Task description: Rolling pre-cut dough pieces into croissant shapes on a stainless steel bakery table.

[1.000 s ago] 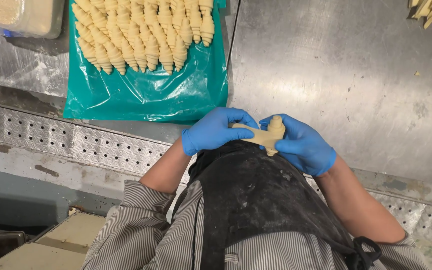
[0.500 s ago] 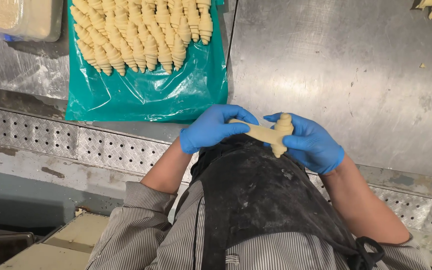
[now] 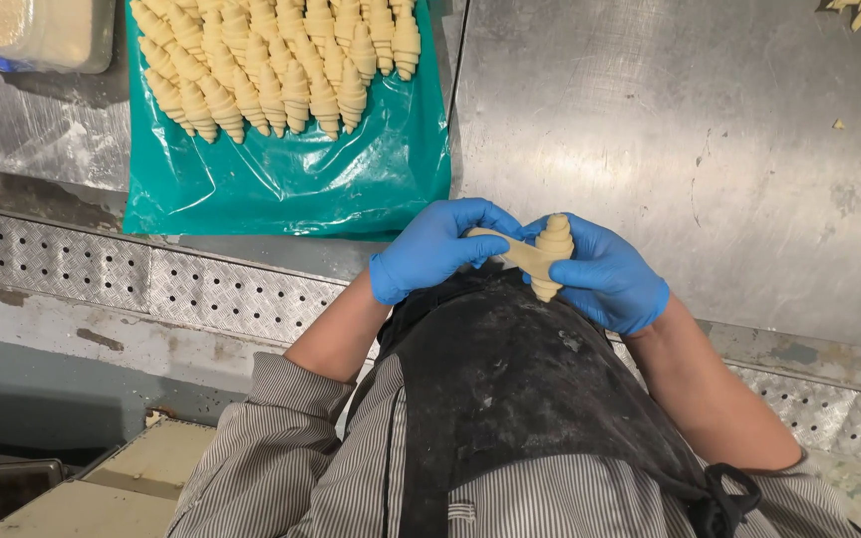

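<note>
Both hands wear blue gloves and hold one piece of pale dough [image 3: 535,257] just above my black floured apron. My right hand [image 3: 605,274] grips the rolled, ridged part of the dough. My left hand [image 3: 440,244] pinches the flat unrolled tail that sticks out to the left. The piece is partly rolled into a croissant shape. It hovers over the near edge of the steel worktable [image 3: 690,139].
A teal plastic sheet [image 3: 291,174] at the upper left carries several rows of shaped raw croissants [image 3: 271,60]. A clear tub [image 3: 32,30] stands at the far left corner. Dough scraps [image 3: 854,8] lie at the top right. Perforated metal flooring [image 3: 151,284] runs below the table.
The dough has been rolled further; the rolled part now stands more upright in my right hand, and the flat tail held by my left hand has grown shorter.
</note>
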